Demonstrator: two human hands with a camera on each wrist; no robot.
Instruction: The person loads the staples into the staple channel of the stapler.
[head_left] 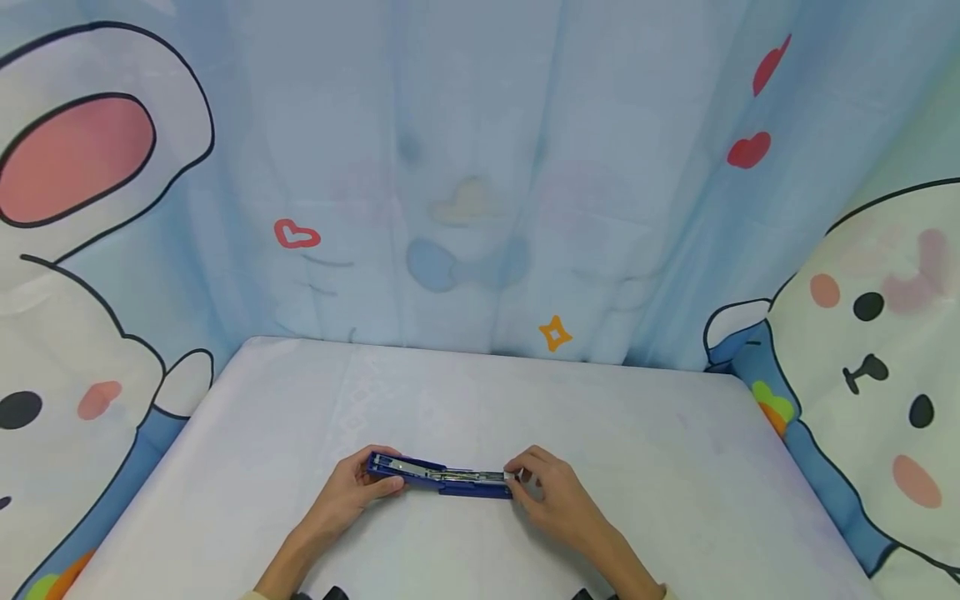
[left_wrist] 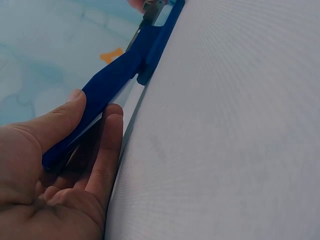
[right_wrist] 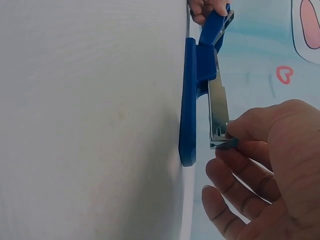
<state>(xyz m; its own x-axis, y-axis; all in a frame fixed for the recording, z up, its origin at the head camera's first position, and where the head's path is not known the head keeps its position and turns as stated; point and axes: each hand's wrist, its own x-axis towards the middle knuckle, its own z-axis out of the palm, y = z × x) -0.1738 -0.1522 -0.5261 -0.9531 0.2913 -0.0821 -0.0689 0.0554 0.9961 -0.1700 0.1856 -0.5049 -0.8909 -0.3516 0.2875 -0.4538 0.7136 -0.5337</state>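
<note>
Stapler [head_left: 441, 477] (magazine tip [right_wrist: 215, 141] part-hidden)

Stapler [head_left: 474, 489] between left grip [head_left: 356, 486] and right grip [head_left: 555, 493], table [head_left: 637, 425] beneath, curtain [head_left: 480, 108] behind

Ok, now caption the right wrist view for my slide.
Right hand pinching the tip of the metal magazine of an opened blue stapler, left hand holding its cover.
</note>
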